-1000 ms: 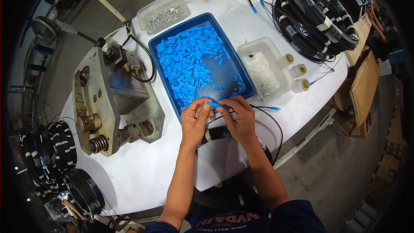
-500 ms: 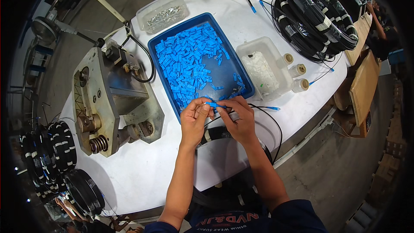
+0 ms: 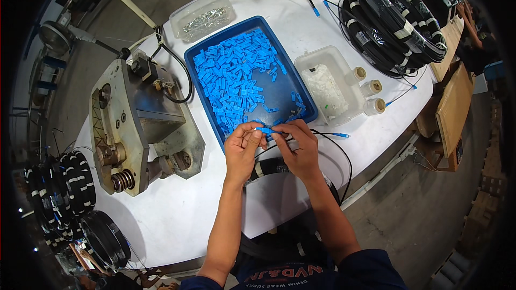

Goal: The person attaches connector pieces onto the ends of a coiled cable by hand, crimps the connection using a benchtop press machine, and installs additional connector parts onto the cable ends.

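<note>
Between my two hands, over the near edge of a blue tray (image 3: 189,58), is a small blue cable connector (image 3: 264,130). My left hand (image 3: 244,142) pinches its left end between thumb and fingers. On its other end, my right hand (image 3: 296,142) is closed with thumb and forefinger. A black cable (image 3: 350,174) loops out beside my right hand, and another blue connector (image 3: 339,135) shows on a cable end there. Many loose blue connector housings (image 3: 228,70) are heaped in the tray, mostly to its left.
Left stands a heavy metal press (image 3: 137,123). Beyond the tray is a clear box of small metal parts (image 3: 207,21); right of it, a box of white bits (image 3: 328,88) and several small jars (image 3: 372,87). Coiled black cables (image 3: 395,27) lie far right; more coils (image 3: 62,198) are at lower left.
My hands stay almost in place on the connector, with only a very slight shift of the right fingers. A person's arm at the far right edge has moved a little.
</note>
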A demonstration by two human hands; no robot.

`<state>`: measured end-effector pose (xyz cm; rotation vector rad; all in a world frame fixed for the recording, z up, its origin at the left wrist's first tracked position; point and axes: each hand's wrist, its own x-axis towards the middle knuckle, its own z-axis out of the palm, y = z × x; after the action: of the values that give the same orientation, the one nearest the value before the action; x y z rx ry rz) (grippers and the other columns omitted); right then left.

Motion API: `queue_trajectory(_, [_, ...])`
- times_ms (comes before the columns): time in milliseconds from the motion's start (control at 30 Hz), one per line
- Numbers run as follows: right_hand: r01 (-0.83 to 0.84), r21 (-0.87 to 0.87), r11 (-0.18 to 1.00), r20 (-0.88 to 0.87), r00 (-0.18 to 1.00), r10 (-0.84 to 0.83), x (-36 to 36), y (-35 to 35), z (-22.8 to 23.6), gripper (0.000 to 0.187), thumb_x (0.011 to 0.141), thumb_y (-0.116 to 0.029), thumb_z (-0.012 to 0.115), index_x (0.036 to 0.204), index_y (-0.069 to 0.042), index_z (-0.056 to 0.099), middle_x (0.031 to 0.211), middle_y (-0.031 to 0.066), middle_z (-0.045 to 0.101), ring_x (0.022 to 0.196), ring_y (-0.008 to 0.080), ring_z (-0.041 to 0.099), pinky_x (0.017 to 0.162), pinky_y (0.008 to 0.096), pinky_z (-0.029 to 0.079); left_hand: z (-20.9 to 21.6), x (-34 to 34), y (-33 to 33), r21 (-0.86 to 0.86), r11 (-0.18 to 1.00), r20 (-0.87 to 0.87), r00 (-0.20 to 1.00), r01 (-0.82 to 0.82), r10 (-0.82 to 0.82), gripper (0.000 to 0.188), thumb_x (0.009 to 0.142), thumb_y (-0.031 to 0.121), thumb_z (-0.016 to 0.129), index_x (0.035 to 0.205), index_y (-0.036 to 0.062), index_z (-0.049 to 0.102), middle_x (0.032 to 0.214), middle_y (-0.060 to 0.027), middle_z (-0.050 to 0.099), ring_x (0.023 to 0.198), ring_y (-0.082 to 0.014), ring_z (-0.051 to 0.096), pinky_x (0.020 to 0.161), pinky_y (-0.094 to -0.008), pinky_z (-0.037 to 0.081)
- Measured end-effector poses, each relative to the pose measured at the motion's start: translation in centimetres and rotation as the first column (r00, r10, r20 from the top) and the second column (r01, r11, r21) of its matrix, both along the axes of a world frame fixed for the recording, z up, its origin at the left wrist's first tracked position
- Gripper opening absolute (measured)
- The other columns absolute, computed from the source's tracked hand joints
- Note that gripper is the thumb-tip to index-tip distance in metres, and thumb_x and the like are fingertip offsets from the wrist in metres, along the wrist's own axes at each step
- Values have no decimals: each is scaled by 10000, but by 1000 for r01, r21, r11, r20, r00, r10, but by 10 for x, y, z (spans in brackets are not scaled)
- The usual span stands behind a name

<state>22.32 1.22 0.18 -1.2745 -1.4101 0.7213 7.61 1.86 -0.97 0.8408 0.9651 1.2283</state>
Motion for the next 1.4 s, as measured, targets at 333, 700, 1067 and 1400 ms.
queue_trajectory(333, [-4, -30, 1000, -20, 1000, 3, 1, -2, -1, 144, 809, -16, 739, 943, -52, 700, 806, 57, 604, 708, 194, 549, 624, 294, 459, -1, 0, -1, 11, 1000, -58, 998, 5, -5, 188, 962, 144, 639, 1060, -17, 626, 794, -50, 630, 710, -112, 591, 680, -240, 490])
queue_trajectory(700, [-27, -43, 999, 8, 1000, 27, 4, -2, -3, 150, 802, -16, 743, 942, -56, 706, 762, 45, 559, 665, 178, 480, 597, 290, 418, -3, 1, -3, 39, 999, -40, 999, 18, -16, 192, 953, 93, 643, 1093, -37, 629, 828, -57, 657, 731, -102, 601, 682, -231, 483])
queue_trajectory(1067, [-13, -32, 999, -32, 999, 12, 2, -1, 0, 139, 827, -66, 752, 953, -30, 705, 821, 72, 653, 687, 169, 607, 615, 271, 496, 3, 3, -3, 68, 998, 54, 999, -8, 5, 240, 925, 60, 669, 1145, -30, 638, 1037, -90, 671, 907, -116, 626, 804, -246, 515])
queue_trajectory(1400, [-73, -49, 996, -82, 994, 69, 1, -3, -8, 137, 837, -89, 755, 890, -8, 658, 787, 105, 669, 642, 182, 653, 587, 273, 499, 2, 3, -6, 124, 992, -42, 999, -10, 15, 179, 881, 27, 712, 1051, -29, 708, 1096, -119, 669, 905, -112, 640, 760, -216, 522])
